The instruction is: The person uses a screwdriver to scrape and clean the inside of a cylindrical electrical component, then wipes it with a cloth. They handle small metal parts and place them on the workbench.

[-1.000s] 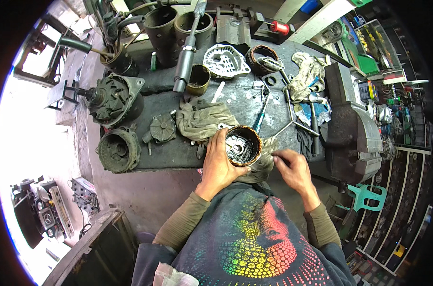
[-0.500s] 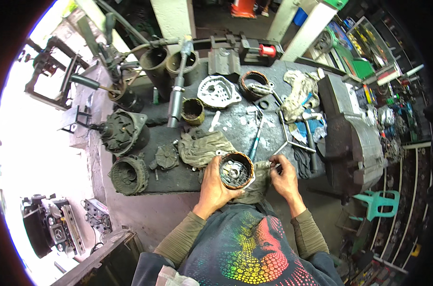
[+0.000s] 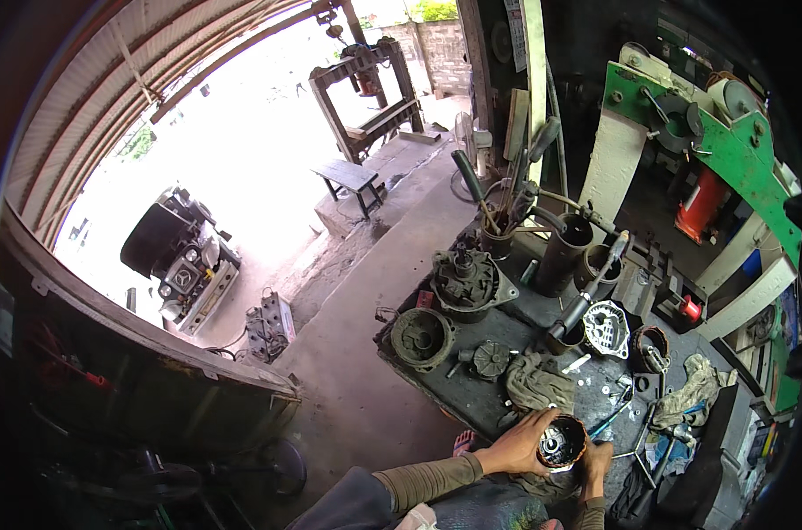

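My left hand (image 3: 517,448) is wrapped round the left side of a round alternator housing (image 3: 563,443), with copper windings along its rim and its open face up. At the right rim of the housing, my right hand (image 3: 598,459) has its fingers closed; what lies between them is hidden. The housing is at the near edge of the dark workbench. A crumpled grey-green rag (image 3: 542,385) lies just beyond it. To the right rests a blue-handled screwdriver (image 3: 606,423).
Farther left on the bench stand a ring-shaped housing (image 3: 421,337), a small round part (image 3: 489,359) and a larger alternator (image 3: 468,284). Metal cans (image 3: 563,256) and a pale end cover (image 3: 606,329) are at the back. A three-armed wrench (image 3: 641,447) lies right.
The view has swung left, bringing the yard and a parked vehicle into sight. My right hand has come from beside the housing to its right rim; my left hand keeps its hold.
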`<action>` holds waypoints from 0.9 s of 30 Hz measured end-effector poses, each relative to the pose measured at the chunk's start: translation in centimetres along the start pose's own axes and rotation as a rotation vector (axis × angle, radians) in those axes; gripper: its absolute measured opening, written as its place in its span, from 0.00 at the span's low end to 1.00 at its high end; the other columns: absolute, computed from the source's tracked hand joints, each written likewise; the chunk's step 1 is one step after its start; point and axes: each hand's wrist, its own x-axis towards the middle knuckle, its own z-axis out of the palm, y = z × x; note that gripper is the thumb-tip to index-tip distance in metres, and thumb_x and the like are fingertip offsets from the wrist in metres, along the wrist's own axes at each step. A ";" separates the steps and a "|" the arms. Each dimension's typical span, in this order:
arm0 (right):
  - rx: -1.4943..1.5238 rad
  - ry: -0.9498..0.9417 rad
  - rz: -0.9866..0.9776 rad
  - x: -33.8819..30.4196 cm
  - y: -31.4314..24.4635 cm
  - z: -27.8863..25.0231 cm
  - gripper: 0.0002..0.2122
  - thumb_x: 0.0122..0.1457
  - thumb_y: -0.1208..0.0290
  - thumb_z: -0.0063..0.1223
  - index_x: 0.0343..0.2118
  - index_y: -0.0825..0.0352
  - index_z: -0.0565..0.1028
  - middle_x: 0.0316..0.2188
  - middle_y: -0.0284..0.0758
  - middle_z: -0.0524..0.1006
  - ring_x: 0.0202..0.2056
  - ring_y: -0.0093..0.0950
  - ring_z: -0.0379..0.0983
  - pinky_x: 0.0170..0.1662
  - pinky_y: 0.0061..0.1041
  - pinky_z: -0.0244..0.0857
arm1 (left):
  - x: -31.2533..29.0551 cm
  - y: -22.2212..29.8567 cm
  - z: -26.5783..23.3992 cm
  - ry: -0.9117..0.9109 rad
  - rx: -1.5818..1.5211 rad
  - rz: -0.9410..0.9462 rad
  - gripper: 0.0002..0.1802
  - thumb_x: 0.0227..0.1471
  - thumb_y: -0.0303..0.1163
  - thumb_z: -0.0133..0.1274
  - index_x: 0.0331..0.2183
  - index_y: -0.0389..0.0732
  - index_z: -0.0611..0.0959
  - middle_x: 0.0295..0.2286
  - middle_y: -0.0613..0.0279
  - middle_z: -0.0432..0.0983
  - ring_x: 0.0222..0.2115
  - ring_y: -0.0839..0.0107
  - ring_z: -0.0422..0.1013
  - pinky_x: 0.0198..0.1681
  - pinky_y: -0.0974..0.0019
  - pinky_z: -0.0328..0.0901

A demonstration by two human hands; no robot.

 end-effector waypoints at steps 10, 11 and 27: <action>0.536 0.162 -0.014 -4.9 -0.2 -16.0 0.08 0.66 0.71 0.64 0.42 0.69 0.80 0.21 0.24 0.72 0.21 0.15 0.65 0.22 0.20 0.58 | 0.3 1.4 -0.5 0.128 -0.001 0.105 0.69 0.24 0.42 0.85 0.67 0.35 0.67 0.63 0.40 0.69 0.64 0.43 0.66 0.70 0.50 0.60; 0.602 0.228 -0.058 -5.5 -0.3 -17.4 0.07 0.67 0.73 0.64 0.44 0.67 0.79 0.23 0.24 0.74 0.22 0.15 0.68 0.22 0.20 0.60 | 0.6 1.4 -0.6 0.108 -0.011 0.097 0.67 0.24 0.42 0.85 0.65 0.35 0.70 0.62 0.40 0.71 0.64 0.44 0.67 0.70 0.50 0.61; 0.652 0.087 -0.594 -9.0 -11.9 -18.9 0.18 0.67 0.80 0.58 0.57 0.68 0.67 0.42 0.38 0.81 0.34 0.22 0.80 0.35 0.23 0.78 | 3.9 2.9 -1.8 -0.077 0.098 0.092 0.71 0.24 0.39 0.84 0.68 0.31 0.64 0.65 0.40 0.66 0.68 0.45 0.62 0.72 0.50 0.58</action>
